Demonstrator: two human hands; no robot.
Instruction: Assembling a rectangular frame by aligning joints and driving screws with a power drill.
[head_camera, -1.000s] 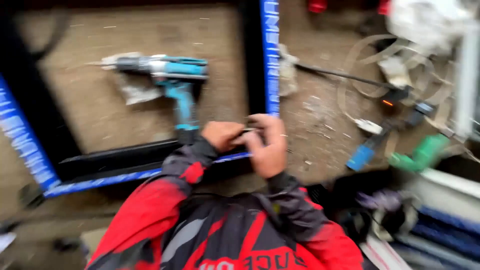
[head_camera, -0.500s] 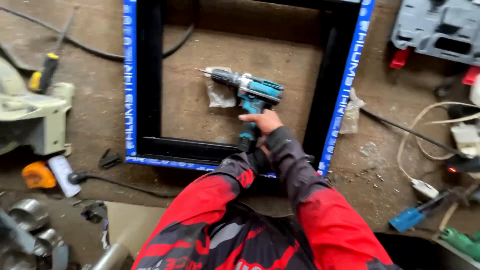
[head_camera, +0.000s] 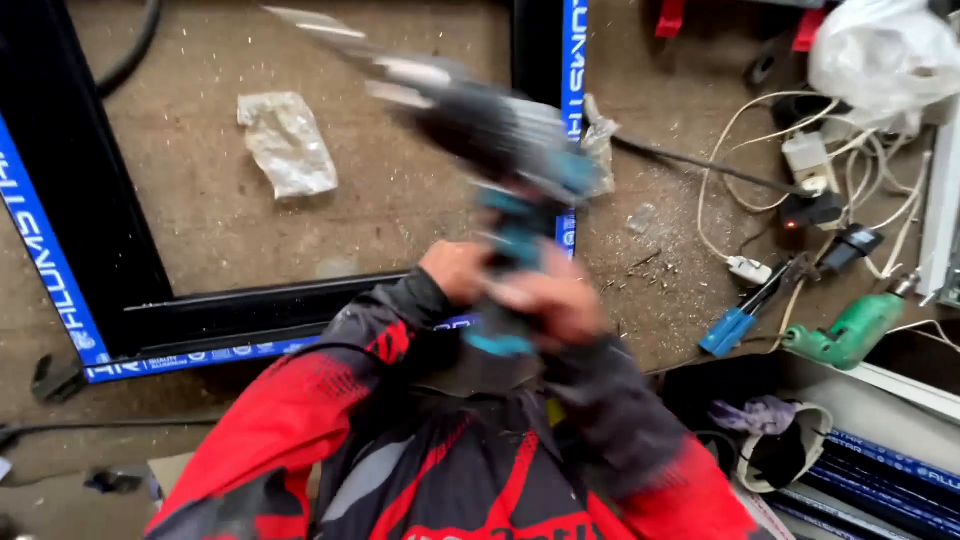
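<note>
Teal-and-grey cordless drill (head_camera: 500, 150), blurred, both hands' (head_camera: 520, 290) grip closed around its handle above the black metal frame (head_camera: 250, 305).

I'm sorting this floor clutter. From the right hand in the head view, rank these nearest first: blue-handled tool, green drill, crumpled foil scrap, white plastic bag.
From the right hand:
1. Blue-handled tool, just to its right.
2. Green drill, farther right.
3. Crumpled foil scrap, up left; nearly tied with the drill.
4. White plastic bag, top right corner.

Cordless drill (head_camera: 500, 150), teal and dark: motion-blurred, its bit tip smeared and its grip hidden under the left hand (head_camera: 455, 272) and right hand (head_camera: 555, 300), both soft-edged; black frame (head_camera: 90, 200) with blue film: cut off at the top and left edges, its lower corner covered by the red sleeves (head_camera: 290, 420).
</note>
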